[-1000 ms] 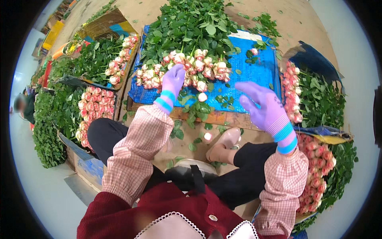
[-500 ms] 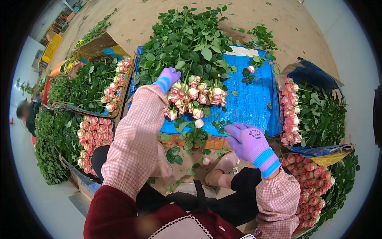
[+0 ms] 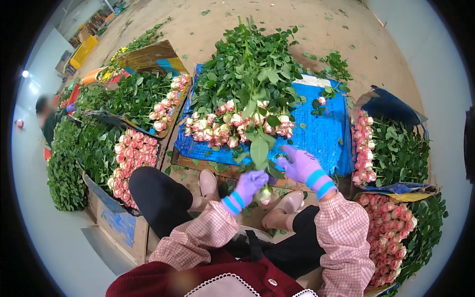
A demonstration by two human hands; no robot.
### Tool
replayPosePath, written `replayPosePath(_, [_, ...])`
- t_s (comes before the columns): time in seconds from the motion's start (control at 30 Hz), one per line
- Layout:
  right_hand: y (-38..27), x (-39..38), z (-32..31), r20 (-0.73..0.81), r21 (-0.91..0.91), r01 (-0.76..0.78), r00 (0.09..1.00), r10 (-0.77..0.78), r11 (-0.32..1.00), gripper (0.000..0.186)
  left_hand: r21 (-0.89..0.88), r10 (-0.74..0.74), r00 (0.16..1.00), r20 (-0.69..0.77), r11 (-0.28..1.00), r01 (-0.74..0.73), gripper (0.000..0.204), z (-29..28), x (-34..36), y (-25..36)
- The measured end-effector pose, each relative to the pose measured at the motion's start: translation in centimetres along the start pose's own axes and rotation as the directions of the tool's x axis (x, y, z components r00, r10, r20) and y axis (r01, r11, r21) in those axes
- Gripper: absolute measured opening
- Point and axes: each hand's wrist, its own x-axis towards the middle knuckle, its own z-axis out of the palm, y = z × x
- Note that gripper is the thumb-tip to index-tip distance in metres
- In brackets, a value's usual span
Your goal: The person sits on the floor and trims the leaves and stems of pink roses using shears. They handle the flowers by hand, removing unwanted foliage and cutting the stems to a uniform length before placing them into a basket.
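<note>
My left hand point(image 3: 251, 185), in a purple glove with blue cuff stripes, is closed on a single rose point(image 3: 265, 195) just by its pale pink-white bloom. The rose hangs bloom down toward me, its long leafy stem pointing away over the pile. To the right of its lower leaves point(image 3: 259, 150) is my right hand point(image 3: 301, 164), gloved alike, thumb and fingers apart and nothing visible in it. Beyond both hands a heap of cut roses point(image 3: 232, 127) lies on a blue-covered board point(image 3: 321, 143), blooms toward me and foliage point(image 3: 242, 64) away.
Boxes of pink roses flank me: blooms at left point(image 3: 133, 156), farther left point(image 3: 168, 104), at right point(image 3: 363, 146) and near right point(image 3: 388, 237). Loose leaves and a small rose head point(image 3: 321, 100) lie on the board. Another person point(image 3: 47, 116) is at the far left.
My left hand has come back from the heap toward me with one rose in it. The right hand has shifted slightly left and up. The view has tilted a little.
</note>
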Motion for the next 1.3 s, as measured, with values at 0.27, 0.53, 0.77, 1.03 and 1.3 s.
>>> replayPosePath(0.27, [-1.5,1.1,6.0,0.234,0.324,-0.177,0.967,0.103,0.929,0.024,-0.044,-0.068,0.981,0.183,0.996,0.078,0.027,-0.3,-3.7,-1.9])
replayPosePath(0.53, [4.4,4.0,13.7,0.215,-0.379,-0.081,0.961,0.173,0.922,0.022,0.322,-0.146,0.962,0.231,0.944,0.066,0.029,-4.3,-11.7,0.8])
replayPosePath(0.77, [3.9,6.0,20.2,0.124,-0.483,-0.024,0.988,0.096,0.875,0.02,0.396,-0.148,0.986,0.077,0.912,0.106,0.026,-6.3,-11.9,-0.3])
replayPosePath(1.03, [-0.2,7.5,23.3,0.095,-0.565,-0.021,0.991,0.09,0.825,0.021,0.507,-0.119,0.991,0.063,0.859,0.07,0.028,-6.4,-10.7,-1.2])
replayPosePath(1.3, [0.1,7.6,25.8,0.076,-0.638,-0.023,0.993,0.093,0.77,0.018,0.48,-0.274,0.96,0.064,0.852,0.211,0.029,-6.2,-10.3,-1.2])
